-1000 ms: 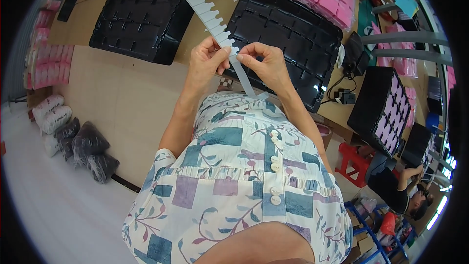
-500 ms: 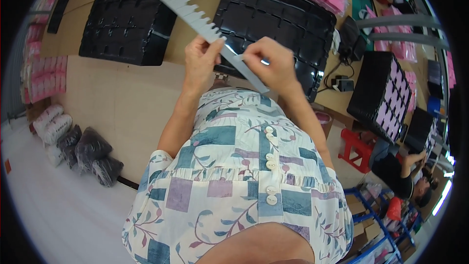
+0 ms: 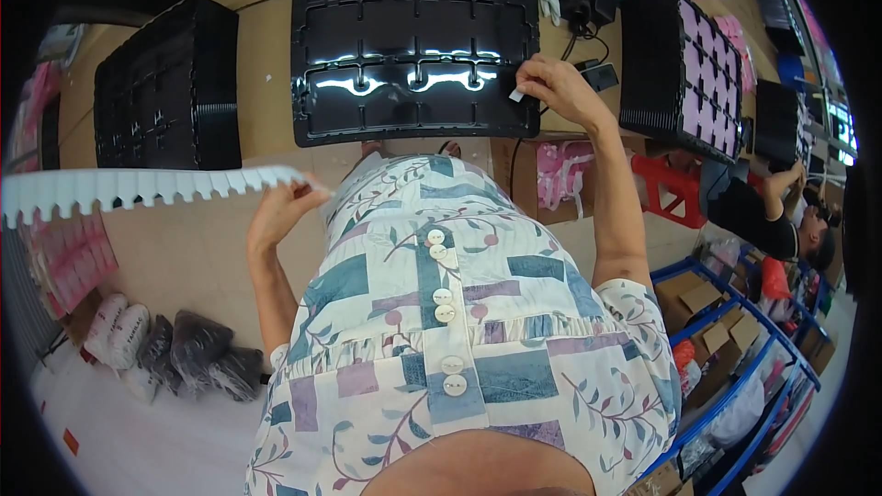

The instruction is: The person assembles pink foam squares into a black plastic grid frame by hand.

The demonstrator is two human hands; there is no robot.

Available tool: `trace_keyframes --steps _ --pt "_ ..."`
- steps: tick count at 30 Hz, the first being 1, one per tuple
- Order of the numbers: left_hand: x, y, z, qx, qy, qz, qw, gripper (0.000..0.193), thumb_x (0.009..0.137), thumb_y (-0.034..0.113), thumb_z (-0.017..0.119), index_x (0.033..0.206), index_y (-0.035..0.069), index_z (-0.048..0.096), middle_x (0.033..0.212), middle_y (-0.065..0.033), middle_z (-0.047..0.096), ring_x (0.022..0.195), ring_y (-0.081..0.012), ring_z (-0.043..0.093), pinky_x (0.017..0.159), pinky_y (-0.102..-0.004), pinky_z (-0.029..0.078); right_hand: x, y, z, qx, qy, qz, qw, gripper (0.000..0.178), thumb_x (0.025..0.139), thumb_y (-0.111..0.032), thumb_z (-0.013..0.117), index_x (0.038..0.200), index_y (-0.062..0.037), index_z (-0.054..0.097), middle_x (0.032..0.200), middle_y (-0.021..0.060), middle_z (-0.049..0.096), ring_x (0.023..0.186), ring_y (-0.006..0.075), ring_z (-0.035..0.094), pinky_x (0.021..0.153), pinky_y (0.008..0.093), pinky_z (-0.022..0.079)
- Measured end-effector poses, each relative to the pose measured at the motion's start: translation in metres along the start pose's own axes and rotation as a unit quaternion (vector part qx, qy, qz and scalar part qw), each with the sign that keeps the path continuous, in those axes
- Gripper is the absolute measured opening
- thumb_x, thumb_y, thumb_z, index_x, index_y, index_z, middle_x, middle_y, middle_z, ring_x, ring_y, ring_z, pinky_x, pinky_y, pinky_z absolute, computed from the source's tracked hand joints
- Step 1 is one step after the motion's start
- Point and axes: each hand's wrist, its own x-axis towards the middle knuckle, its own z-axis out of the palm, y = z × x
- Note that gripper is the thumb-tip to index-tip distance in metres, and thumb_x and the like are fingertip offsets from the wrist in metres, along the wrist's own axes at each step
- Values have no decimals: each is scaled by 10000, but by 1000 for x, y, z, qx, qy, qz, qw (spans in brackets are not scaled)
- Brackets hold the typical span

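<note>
Left fingers [image 3: 288, 198] pinch one end of a white notched strip [image 3: 138, 189], its long row of teeth running outward, unseparated. Right fingers [image 3: 536, 79] pinch a small white piece [image 3: 516, 95], already separate, beside the black tray [image 3: 386, 121] on the bench [image 3: 264, 46].

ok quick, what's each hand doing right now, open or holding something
Left hand: closed, holding the white notched strip.
Right hand: closed, pinching a small white piece.
</note>
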Motion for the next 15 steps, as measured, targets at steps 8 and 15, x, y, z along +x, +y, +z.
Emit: trace_keyframes --steps 8,15 --pt "45 72 68 -53 44 82 994 184 866 180 699 817 10 650 681 28 565 651 -50 472 591 -224 389 7 3 21 -145 63 -77 984 147 854 -184 668 877 -48 619 816 101 578 807 292 589 698 400 470" --pt "62 67 77 -100 79 87 988 129 885 135 681 841 16 657 704 23 591 656 -48 501 611 -212 411 2 5 40 -199 147 -96 964 183 756 -184 751 802 -62 623 822 61 614 797 264 591 721 374 495"
